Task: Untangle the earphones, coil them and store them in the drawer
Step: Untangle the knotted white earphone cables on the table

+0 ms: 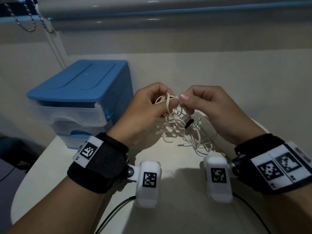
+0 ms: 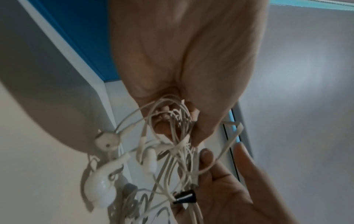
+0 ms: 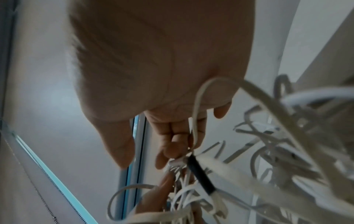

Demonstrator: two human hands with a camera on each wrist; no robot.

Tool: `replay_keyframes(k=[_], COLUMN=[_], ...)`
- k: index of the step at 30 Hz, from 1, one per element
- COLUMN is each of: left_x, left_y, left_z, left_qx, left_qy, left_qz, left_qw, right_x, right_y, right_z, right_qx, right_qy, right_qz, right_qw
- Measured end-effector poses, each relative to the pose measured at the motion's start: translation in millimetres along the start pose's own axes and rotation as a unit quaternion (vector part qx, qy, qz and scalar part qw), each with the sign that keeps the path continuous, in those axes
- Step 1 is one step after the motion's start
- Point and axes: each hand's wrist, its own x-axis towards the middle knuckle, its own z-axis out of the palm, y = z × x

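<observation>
A tangled bunch of white earphones (image 1: 182, 129) hangs between both hands above the white table (image 1: 168, 217). My left hand (image 1: 148, 107) grips a clump of cable loops (image 2: 172, 121) in its curled fingers. My right hand (image 1: 202, 105) pinches a strand (image 3: 195, 121) between thumb and fingertips, right beside the left thumb. Earbuds (image 2: 101, 186) dangle below the left hand. A black sleeve (image 1: 188, 123) sits on one cable, and the jack plug (image 1: 183, 145) lies on the table. The blue drawer unit (image 1: 81, 98) stands at the left, its clear drawers pushed in.
Blind cords and a bead chain (image 1: 28, 19) hang at the back left by the window sill (image 1: 168, 31). Black cables (image 1: 114, 211) run from the wrist cameras across the table's near edge. The table's rounded left edge (image 1: 18, 188) drops to the floor.
</observation>
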Motion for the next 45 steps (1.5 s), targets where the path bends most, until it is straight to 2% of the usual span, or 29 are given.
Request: replay_keyframes(k=[7, 12, 15, 18, 22, 24, 26, 28, 30, 31, 33, 38, 42, 45], left_x=[-2, 0, -1, -1, -1, -1, -1, -1, -1, -2, -2, -1, -2, -2], left_y=[1, -1, -1, -2, 0, 1, 1, 1, 2, 2, 3, 2, 1, 1], left_z=[0, 2, 4, 3, 1, 1, 1, 1, 1, 1, 2, 0, 0, 0], left_qx=[0.084, 0.091, 0.094, 0.051, 0.063, 0.054, 0.039, 0.024, 0.015, 0.020, 0.045, 0.059, 0.067, 0.071], left_qy=[-0.009, -0.025, -0.040, -0.035, -0.024, -0.024, -0.016, -0.002, 0.002, -0.002, -0.010, -0.013, -0.030, -0.027], left_qz=[0.038, 0.028, 0.003, -0.040, -0.049, -0.054, -0.051, -0.039, -0.026, -0.020, -0.008, -0.018, -0.052, -0.070], left_qw=[0.996, 0.995, 0.995, 0.997, 0.997, 0.997, 0.998, 0.999, 1.000, 1.000, 0.999, 0.998, 0.996, 0.995], right_x=[-2, 0, 3, 2, 4, 5, 6, 7, 5, 4, 3, 2, 2, 2], right_y=[-5, -1, -1, -8, -8, -7, -5, -2, 1, 0, 0, -4, -6, -6], right_z=[8, 7, 5, 1, -7, -10, -11, -11, -8, -6, -3, -3, -11, -16], right_qx=[-0.096, -0.152, -0.068, 0.024, 0.149, 0.261, 0.322, 0.280, 0.151, 0.099, 0.066, 0.168, 0.240, 0.296], right_qy=[0.011, 0.038, 0.067, 0.109, 0.181, 0.182, 0.173, 0.138, 0.081, 0.053, 0.025, 0.031, 0.084, 0.097], right_qz=[0.025, 0.031, -0.022, -0.059, -0.006, 0.024, 0.034, 0.054, 0.071, 0.067, 0.039, -0.043, -0.071, -0.079], right_qw=[0.995, 0.987, 0.995, 0.992, 0.972, 0.948, 0.930, 0.948, 0.983, 0.991, 0.997, 0.984, 0.965, 0.947])
